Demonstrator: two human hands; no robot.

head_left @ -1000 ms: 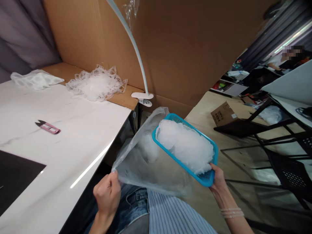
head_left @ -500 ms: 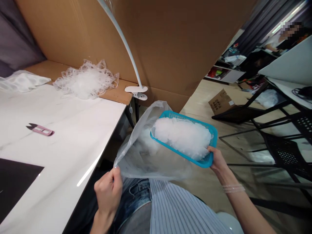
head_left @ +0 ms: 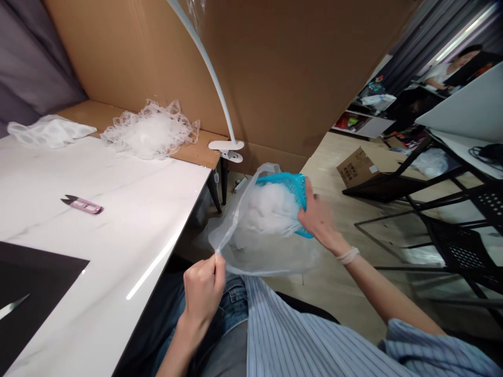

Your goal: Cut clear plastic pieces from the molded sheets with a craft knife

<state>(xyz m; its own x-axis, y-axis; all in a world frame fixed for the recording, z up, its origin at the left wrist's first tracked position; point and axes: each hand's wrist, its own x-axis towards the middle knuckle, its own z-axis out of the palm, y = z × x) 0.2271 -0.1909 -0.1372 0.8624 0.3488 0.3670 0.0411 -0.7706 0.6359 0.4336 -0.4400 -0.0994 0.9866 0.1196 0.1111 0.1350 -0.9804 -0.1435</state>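
blue basket (head_left: 295, 184) tilted at the open translucent bag (head_left: 275, 261), white gauzy fabric (head_left: 271, 209) against it.

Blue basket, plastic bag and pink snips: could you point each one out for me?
Blue basket (head_left: 298, 185): head view, on its perforated wall.
Plastic bag (head_left: 267, 260): head view, on its lower part.
Pink snips (head_left: 96, 209): head view, on the handle end.

Head camera, single: set above and behind left grip (head_left: 206, 285) and right grip (head_left: 316, 217), facing forward and down, close range. Coverage: counter (head_left: 137, 209) left of grips, floor (head_left: 353, 209) right.

Blue basket (head_left: 297, 184) at open bag (head_left: 271, 257)
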